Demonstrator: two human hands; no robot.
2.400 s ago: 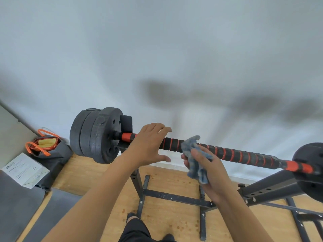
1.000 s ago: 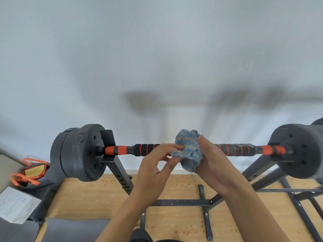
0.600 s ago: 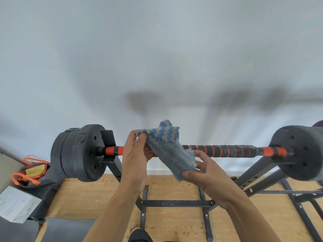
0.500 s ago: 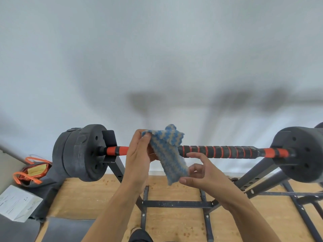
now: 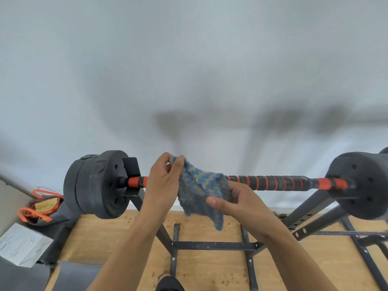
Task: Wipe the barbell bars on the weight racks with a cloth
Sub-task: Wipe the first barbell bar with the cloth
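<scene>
Barbell bar (image 5: 270,182) runs left-right, directly behind the cloth (image 5: 201,192), pinched between left hand (image 5: 162,185) and right hand (image 5: 241,203).

Light wooden floor (image 5: 100,234), speckled with small brown spots. A black steel weight rack (image 5: 214,246) stands directly on it, with base rails and cross-member flat on the boards. The rack carries one barbell bar (image 5: 270,182), level, seated in the cradle of the left upright just inside the left weight plates (image 5: 98,185). Its seat at the right upright cannot be made out. At far left, a dark bag with orange straps (image 5: 42,208) lies on the floor. A white carton (image 5: 23,244) sits just in front, with a dark mat (image 5: 73,276) alongside.
</scene>
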